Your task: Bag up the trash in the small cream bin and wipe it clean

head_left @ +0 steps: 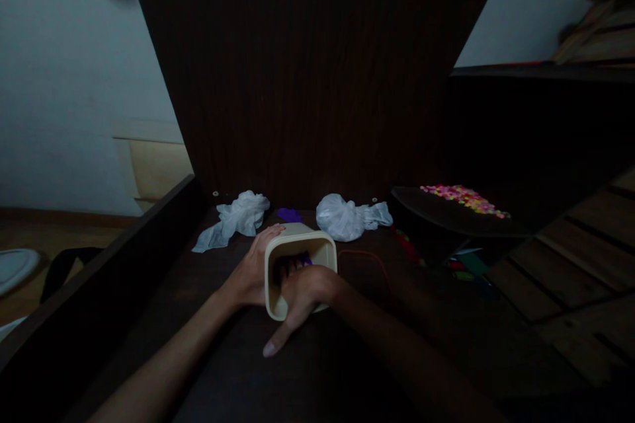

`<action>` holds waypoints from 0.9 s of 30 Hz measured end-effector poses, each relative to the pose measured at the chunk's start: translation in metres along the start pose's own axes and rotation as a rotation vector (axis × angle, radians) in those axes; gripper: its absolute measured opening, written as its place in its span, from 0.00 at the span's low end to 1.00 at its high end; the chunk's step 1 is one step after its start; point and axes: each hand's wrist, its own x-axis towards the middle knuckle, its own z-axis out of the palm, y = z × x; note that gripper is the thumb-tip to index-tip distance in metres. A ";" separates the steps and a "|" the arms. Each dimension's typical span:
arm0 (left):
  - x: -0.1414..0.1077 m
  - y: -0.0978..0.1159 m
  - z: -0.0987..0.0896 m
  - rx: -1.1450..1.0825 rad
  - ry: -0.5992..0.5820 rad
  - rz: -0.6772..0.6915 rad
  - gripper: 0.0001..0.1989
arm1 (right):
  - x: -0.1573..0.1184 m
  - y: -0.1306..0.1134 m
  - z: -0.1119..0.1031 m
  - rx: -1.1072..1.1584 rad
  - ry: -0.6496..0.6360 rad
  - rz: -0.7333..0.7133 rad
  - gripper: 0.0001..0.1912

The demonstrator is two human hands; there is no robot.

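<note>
A cream-coloured square-mouthed container (301, 232) lies tipped on the dark wooden surface, its opening facing me. My left hand (253, 269) grips it around its left side. My right hand (307, 287) reaches into the opening with its fingers stretched out, the thumb sticking out below the rim. Something purple (303, 259) shows inside at those fingertips; its kind is hard to make out in the dark. Behind the container lies another flat purple piece (289, 215). Crumpled white plastic bags lie to either side, one at the left (243, 215) and a rounder knotted one at the right (342, 217).
A tall dark wooden panel (307, 79) rises at the back, and a raised dark edge (114, 271) runs along the left. To the right stands a dark shelf (411, 201) with small pink and yellow pieces (466, 198). A thin reddish-brown cord (364, 253) curves beside the container.
</note>
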 end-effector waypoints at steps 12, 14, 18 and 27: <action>-0.001 0.003 0.004 -0.027 0.023 -0.063 0.55 | -0.021 -0.017 -0.009 0.067 -0.145 -0.124 0.61; -0.002 0.003 0.003 -0.052 0.020 -0.078 0.55 | -0.034 -0.021 -0.009 0.131 -0.080 -0.109 0.64; -0.002 0.002 0.000 -0.087 0.023 -0.092 0.53 | -0.060 -0.026 0.001 0.266 0.109 -0.089 0.68; -0.002 0.001 -0.001 -0.037 -0.016 -0.052 0.55 | -0.081 -0.020 0.036 0.174 0.511 -0.292 0.26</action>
